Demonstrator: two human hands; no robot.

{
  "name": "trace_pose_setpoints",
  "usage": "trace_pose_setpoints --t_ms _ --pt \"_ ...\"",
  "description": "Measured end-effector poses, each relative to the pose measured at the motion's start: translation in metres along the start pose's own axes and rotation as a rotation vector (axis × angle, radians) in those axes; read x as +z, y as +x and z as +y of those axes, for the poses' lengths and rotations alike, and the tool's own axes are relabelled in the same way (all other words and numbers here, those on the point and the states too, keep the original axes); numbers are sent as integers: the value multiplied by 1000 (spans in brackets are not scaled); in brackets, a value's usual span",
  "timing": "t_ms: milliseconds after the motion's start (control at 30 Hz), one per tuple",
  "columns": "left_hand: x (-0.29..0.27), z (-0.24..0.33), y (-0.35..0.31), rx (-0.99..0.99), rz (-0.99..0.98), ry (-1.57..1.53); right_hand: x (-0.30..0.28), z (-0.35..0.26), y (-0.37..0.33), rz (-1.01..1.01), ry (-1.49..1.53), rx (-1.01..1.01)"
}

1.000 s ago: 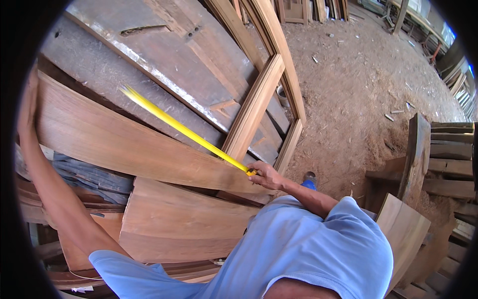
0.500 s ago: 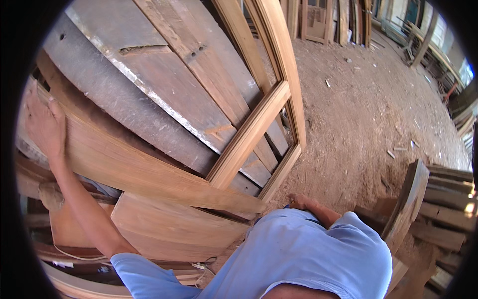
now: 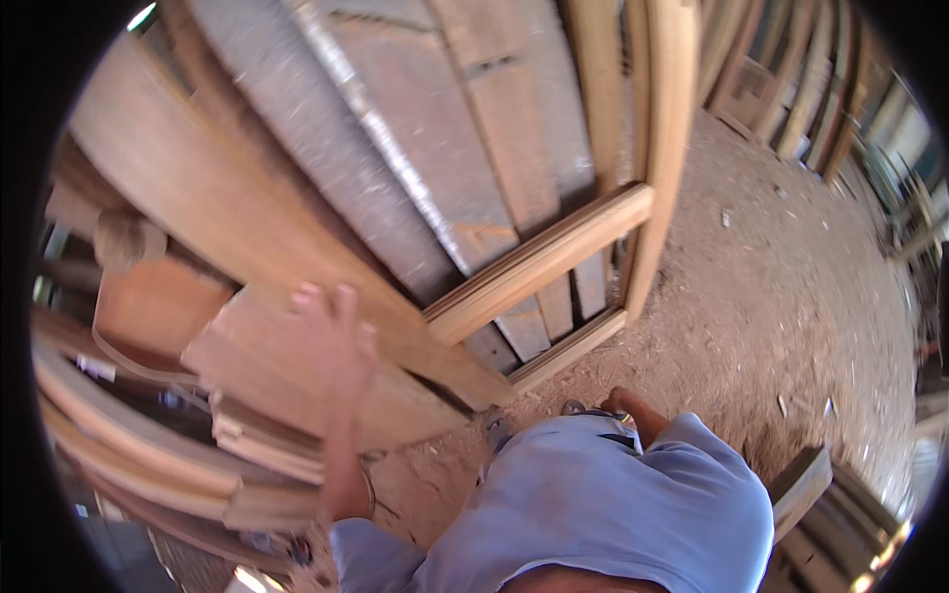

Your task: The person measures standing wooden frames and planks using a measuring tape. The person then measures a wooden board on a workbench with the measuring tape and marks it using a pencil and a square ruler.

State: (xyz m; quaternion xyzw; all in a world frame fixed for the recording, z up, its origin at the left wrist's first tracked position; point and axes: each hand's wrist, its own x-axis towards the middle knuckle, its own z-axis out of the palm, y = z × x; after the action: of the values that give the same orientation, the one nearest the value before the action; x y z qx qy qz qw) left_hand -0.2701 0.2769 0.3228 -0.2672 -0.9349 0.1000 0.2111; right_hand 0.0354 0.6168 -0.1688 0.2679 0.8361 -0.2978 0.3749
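A large wooden frame (image 3: 554, 267) with moulded edges lies over several worn boards (image 3: 395, 188). My left hand (image 3: 336, 341) is over the frame's near broad rail (image 3: 227, 217) and a pale plank (image 3: 257, 346) beside it. Its fingers are spread and somewhat blurred, with nothing in them; whether they touch the wood is unclear. My right hand (image 3: 623, 400) is low by my waist, beyond my blue shirt. Most of its fingers are hidden, so what it holds, if anything, does not show.
Curved wooden pieces (image 3: 129, 425) are stacked at the lower left, near an orange-brown panel (image 3: 148, 311). Rough timber (image 3: 811, 494) lies at the lower right. Frames and boards (image 3: 781, 89) lean at the far right. Wood shavings and scraps litter the dirt floor (image 3: 761, 296).
My left hand has left the far left end of the rail and come right and nearer to my body. The view has turned, and my right hand stays by my waist.
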Motion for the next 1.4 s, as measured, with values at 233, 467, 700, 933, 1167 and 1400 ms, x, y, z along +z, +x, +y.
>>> trace_pose_setpoints --t_ms 233,467,700,933,1167,1400 --pt "293 81 -407 -371 -1433 -903 -39 -78 -14 -372 25 176" --pt "264 139 -504 -1050 -994 -1289 -52 -159 -2 -484 -331 -108" --pt "227 98 -480 -1417 -726 -1137 -19 -236 86 -567 -569 -755" --pt "163 -7 -585 -1916 -352 -281 28 -378 57 -589 -851 -1258" --pt "101 -11 -719 -2447 -375 -71 115 -505 47 -623 -924 -1014" --pt "88 58 -719 -2746 -359 -116 195 -593 20 -652 -1025 -1204"
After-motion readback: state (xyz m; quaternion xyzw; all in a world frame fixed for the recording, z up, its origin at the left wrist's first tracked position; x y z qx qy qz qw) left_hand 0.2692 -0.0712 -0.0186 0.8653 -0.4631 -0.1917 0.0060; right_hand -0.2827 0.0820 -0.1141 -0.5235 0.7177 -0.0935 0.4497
